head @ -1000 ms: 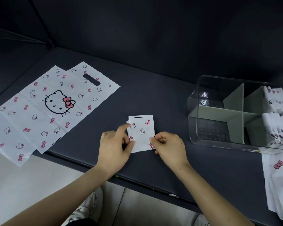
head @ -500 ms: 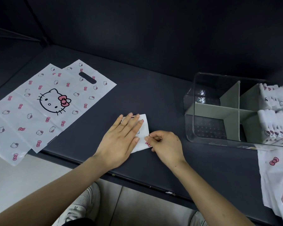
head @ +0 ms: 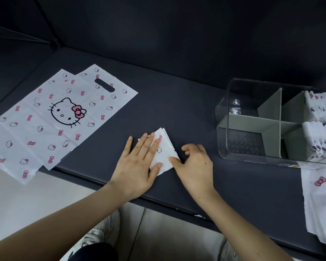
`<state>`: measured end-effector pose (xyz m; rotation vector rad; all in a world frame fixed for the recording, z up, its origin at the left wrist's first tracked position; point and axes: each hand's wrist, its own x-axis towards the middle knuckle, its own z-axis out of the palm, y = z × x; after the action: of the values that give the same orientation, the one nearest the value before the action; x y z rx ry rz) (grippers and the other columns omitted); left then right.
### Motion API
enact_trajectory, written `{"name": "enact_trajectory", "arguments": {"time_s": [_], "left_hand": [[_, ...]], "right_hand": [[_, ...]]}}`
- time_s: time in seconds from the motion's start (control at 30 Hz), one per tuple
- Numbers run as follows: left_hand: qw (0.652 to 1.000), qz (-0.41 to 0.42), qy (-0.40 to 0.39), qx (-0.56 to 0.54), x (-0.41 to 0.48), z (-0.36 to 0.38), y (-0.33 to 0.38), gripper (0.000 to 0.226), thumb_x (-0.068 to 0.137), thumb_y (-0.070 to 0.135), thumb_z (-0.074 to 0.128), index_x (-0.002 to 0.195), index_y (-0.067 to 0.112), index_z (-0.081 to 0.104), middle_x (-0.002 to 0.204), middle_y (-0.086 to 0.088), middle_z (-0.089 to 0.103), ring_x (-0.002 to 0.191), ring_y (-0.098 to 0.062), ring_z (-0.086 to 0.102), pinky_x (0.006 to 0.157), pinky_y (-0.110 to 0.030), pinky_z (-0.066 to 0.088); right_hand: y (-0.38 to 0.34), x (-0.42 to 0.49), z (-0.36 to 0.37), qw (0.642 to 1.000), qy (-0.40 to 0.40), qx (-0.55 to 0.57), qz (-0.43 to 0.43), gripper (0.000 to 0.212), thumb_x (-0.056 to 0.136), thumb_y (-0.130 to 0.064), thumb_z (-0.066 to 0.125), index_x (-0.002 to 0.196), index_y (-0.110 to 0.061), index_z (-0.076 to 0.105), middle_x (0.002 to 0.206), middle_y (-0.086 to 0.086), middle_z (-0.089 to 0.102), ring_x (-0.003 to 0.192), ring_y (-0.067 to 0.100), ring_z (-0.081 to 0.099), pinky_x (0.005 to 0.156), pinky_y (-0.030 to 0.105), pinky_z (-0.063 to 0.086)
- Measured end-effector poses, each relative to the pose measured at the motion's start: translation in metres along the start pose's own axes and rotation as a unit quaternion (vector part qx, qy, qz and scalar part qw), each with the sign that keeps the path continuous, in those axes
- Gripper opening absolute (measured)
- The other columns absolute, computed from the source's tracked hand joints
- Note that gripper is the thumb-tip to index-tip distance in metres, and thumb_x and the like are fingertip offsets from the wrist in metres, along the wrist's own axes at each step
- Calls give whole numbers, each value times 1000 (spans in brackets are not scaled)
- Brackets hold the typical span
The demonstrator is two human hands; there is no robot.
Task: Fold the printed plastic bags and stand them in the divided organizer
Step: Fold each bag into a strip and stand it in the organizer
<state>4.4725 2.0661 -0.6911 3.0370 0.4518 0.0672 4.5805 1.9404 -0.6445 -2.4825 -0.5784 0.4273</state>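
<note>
Head view (the only view).

- Folded bag (head: 165, 149): a small, roughly triangular packet lying flat on the dark surface (head: 177, 110), partly under the left hand and just left of the right hand.
- Left hand (head: 137, 164): palm down, fingers straight and spread over the packet's left half, pressing it flat.
- Right hand (head: 196, 164): thumb tip touches the packet's near right corner. The other fingers curl loosely above the surface, off the bag. No pinch is visible.
- Divided organizer (head: 233, 129): clear walls, grey dividers, well to the right of the right hand. Its right compartments hold folded bags standing (head: 324, 132); the two left compartments look empty.
- Flat bags (head: 64, 113) lie well to the left of the left hand. More bags (head: 320, 194) hang over the surface edge, right of the right hand.

Handling, as a judgement: thin plastic film, very light, slick and springy. The layers will likely fan open once the pressure lifts, and the packet may slide on the surface. Best hold is a pinch across the whole thickness at the folded edge, thumb on one face and fingers on the other. It should then stand edge-down against its neighbours, so that they keep the fold closed.
</note>
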Motion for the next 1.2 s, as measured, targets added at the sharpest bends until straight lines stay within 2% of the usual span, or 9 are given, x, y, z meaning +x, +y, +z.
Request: {"name": "enact_trajectory", "arguments": {"time_s": [0.13, 0.33, 0.47, 0.57, 0.63, 0.77, 0.9, 1.03, 1.2], "left_hand": [[1000, -7, -10, 10, 1, 0, 0, 66, 101, 46, 8, 146, 6, 36, 152, -12, 35, 140, -26, 34, 110, -54, 20], [1000, -14, -16, -8, 0, 2, 0, 66, 101, 46, 9, 146, 6, 36, 152, -11, 34, 141, -26, 32, 110, -53, 19], [998, -12, 12, -56, -1, 4, -1, 66, 101, 49, 14, 147, 6, 33, 153, -10, 33, 141, -24, 31, 115, -43, 15], [982, -59, 69, -165, 6, -12, 0, 78, 93, 59, 28, 146, 2, 34, 152, -9, 33, 141, -21, 28, 117, -24, 9], [941, -139, 40, -307, 18, -37, 1, 88, 80, 66, 39, 147, 10, 33, 148, 6, 36, 138, -13, 33, 110, -18, 20], [716, -199, -74, -665, 45, -89, 3, 36, 79, 43, 65, 98, 12, 69, 94, -1, 72, 86, -16, 66, 75, -25, 48], [689, -175, -55, -701, 59, -110, 35, 23, 78, 33, 62, 70, 13, 70, 78, -9, 71, 68, -16, 64, 65, -25, 48], [667, -163, -47, -726, 86, -125, 86, 30, 77, 31, 62, 88, 5, 71, 90, -12, 74, 78, -20, 68, 76, -32, 53], [686, -116, -60, -715, 126, -138, 168, 13, 90, 19, 63, 87, 10, 73, 83, -5, 75, 74, -16, 70, 67, -24, 55]], "right_hand": [[-10, 0, 1, 998, -57, -18, 29, 16, 82, -22, 65, 84, -14, 50, 76, 1, 55, 74, 22, 52, 58, 26, 34], [-22, 19, -10, 980, -165, -69, 92, 38, 76, -18, 63, 58, -17, 30, 53, -4, 30, 46, 14, 28, 42, 24, 19], [-19, 13, -11, 988, -148, -38, 25, 18, 78, -17, 61, 66, -15, 49, 63, -3, 50, 60, 18, 48, 50, 27, 35], [-14, 9, -25, 976, -172, 127, 38, 10, 81, -8, 64, 74, -10, 58, 77, 8, 68, 67, 21, 67, 66, 36, 57], [-11, 10, -44, 961, -203, 186, 34, 10, 82, -2, 67, 76, -5, 59, 81, 14, 71, 63, 18, 66, 65, 34, 59], [-4, 14, -90, 948, -233, 216, -14, 11, 81, -2, 71, 78, -9, 64, 80, 7, 73, 66, 13, 63, 59, 23, 52], [14, 11, -126, 933, -152, 325, 19, 8, 82, -3, 70, 83, -12, 69, 85, 5, 74, 76, 15, 66, 69, 25, 53], [43, -4, -150, 836, -57, 532, 125, 15, 81, -12, 66, 93, -5, 72, 95, 11, 74, 89, 22, 70, 81, 32, 57], [72, -26, -179, 756, 75, 635, 138, 19, 87, -8, 58, 100, -3, 71, 97, 12, 74, 91, 23, 72, 69, 28, 59]]}}
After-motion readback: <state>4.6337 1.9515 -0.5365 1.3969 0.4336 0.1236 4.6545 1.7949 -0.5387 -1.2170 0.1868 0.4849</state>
